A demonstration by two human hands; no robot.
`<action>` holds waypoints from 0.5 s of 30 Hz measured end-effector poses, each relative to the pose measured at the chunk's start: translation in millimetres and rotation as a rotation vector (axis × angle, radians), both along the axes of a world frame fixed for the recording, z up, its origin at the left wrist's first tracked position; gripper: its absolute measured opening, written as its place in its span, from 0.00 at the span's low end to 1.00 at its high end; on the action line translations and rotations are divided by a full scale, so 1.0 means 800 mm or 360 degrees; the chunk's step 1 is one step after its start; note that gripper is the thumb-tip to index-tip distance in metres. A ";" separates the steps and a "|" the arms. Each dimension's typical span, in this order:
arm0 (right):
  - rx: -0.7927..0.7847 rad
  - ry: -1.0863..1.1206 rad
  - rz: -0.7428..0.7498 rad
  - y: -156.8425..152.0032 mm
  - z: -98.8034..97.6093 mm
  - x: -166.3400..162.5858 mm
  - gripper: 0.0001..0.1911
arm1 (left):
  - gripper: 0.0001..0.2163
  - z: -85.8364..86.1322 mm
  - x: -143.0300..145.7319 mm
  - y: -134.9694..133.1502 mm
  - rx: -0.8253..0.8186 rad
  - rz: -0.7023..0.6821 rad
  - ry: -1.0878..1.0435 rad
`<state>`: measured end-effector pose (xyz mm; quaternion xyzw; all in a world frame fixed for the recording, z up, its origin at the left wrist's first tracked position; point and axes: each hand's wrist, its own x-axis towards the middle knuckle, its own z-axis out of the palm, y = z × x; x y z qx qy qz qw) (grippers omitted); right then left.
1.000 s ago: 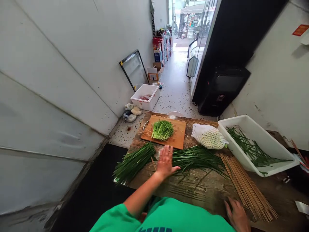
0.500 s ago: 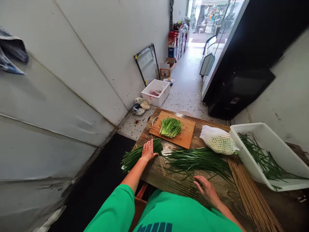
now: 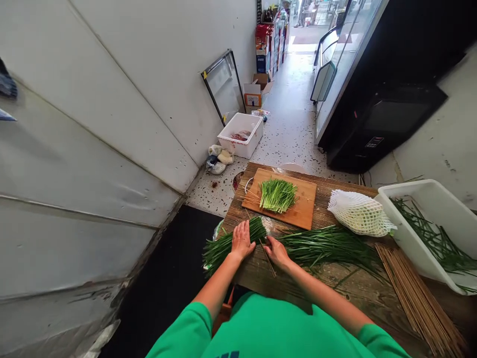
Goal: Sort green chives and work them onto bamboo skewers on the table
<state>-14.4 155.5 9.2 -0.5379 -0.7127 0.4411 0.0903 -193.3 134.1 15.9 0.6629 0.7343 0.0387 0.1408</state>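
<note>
My left hand (image 3: 241, 239) lies flat, fingers stretched out, on a bundle of long green chives (image 3: 227, 242) at the left end of the wooden table (image 3: 335, 283). My right hand (image 3: 276, 251) rests just to its right, at the cut ends of a second, larger pile of chives (image 3: 328, 246), with its fingers bent down; whether it grips any stalks is not visible. A thin bamboo skewer (image 3: 269, 253) lies between the two hands. Behind them a wooden cutting board (image 3: 305, 209) carries a heap of short cut chives (image 3: 278, 194).
A white foam net (image 3: 359, 213) lies right of the board. A white tub (image 3: 417, 233) with chives stands at the far right, a bundle of bamboo skewers (image 3: 417, 298) before it. On the floor beyond are a white box (image 3: 241, 134), boxes and a glass cabinet.
My right hand has come from the table's near edge up to the chives beside my left hand. My left hand has shifted slightly on the left bundle. The view has tilted.
</note>
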 end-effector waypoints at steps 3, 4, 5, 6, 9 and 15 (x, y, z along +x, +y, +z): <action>-0.0054 -0.0030 -0.0075 0.007 -0.008 -0.011 0.13 | 0.42 0.005 -0.001 0.002 0.0009 -0.0045 -0.0017; -0.0058 -0.0025 -0.0086 0.008 -0.009 -0.013 0.11 | 0.43 0.007 -0.003 0.001 0.0018 -0.0058 -0.0023; -0.0050 -0.0015 -0.0096 0.009 -0.009 -0.015 0.10 | 0.44 0.009 -0.005 0.000 0.0023 -0.0063 -0.0030; -0.0029 -0.0004 -0.0108 0.009 -0.009 -0.016 0.10 | 0.45 0.011 -0.008 -0.001 0.0027 -0.0066 -0.0036; 0.0082 0.0025 -0.0179 0.003 -0.006 -0.019 0.13 | 0.46 0.015 -0.019 -0.010 0.0040 -0.0093 -0.0050; 0.0291 0.0092 -0.0312 -0.007 0.000 -0.021 0.17 | 0.51 0.014 -0.038 -0.032 0.0111 -0.0071 0.0043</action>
